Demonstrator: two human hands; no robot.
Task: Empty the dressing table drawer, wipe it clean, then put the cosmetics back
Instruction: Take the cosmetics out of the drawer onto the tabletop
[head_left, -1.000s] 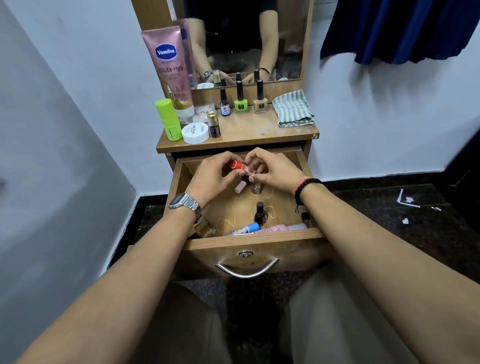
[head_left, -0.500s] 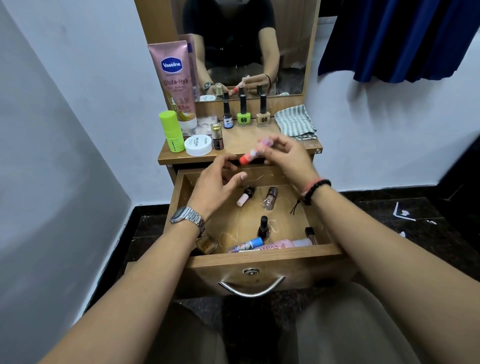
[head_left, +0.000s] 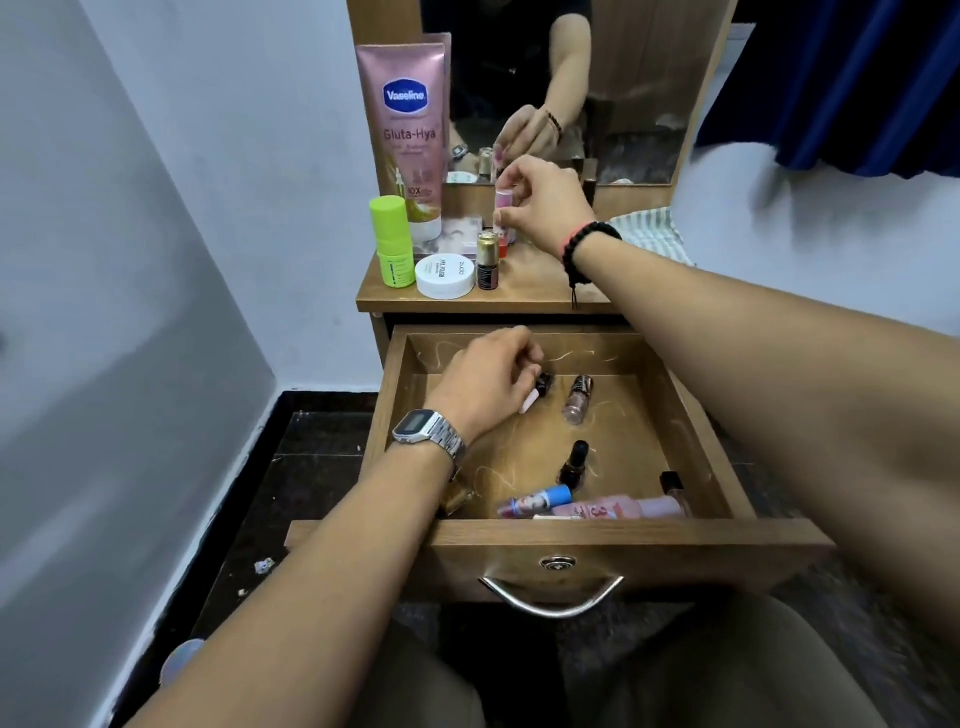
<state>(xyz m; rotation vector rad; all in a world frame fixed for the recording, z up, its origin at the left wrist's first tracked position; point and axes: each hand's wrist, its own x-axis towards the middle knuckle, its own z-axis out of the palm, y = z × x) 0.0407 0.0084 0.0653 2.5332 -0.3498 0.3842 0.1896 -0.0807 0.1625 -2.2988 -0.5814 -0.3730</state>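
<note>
A: Since the earlier frame, right hand (head_left: 540, 205) has gone from above the drawer (head_left: 566, 540) front edge up to the tabletop (head_left: 467, 301), carrying the small pink tube (head_left: 503, 202). Left hand (head_left: 488, 382) has dropped lower into the drawer.

B: Grip status, right?

A: Fingers pinched on the pink tube, held upright just above the tabletop, close to the mirror (head_left: 639, 104). Its red base shows below the fingers. Whether it touches the wood, cannot tell.

B: Left?

A: Curled, fingertips on a small dark bottle with a white cap (head_left: 535, 395) on the drawer floor. Contact seen; a full grasp cannot be confirmed. Watch (head_left: 426, 431) on that wrist, beaded bracelet (head_left: 582, 249) on the right.

B: Remaining contents relative to the left hand?

A: Just right of it, a glitter polish bottle (head_left: 577, 399) lying flat. Nearer the person, a dark polish bottle (head_left: 574, 465) upright. Along the front wall: a blue-capped tube (head_left: 535, 500), a pink bottle (head_left: 623, 508) lying down, a dark-capped vial (head_left: 672, 486) in the right corner. Under the left wrist, a gold item (head_left: 457, 496), partly hidden.

B: Tabletop, left of the right hand?

A: Gold-capped bottle (head_left: 488, 260), white jar (head_left: 445, 277), green stick (head_left: 390, 241), Vaseline tube (head_left: 410, 130) leaning on the mirror. Striped cloth (head_left: 649, 234) lies behind the right forearm.
</note>
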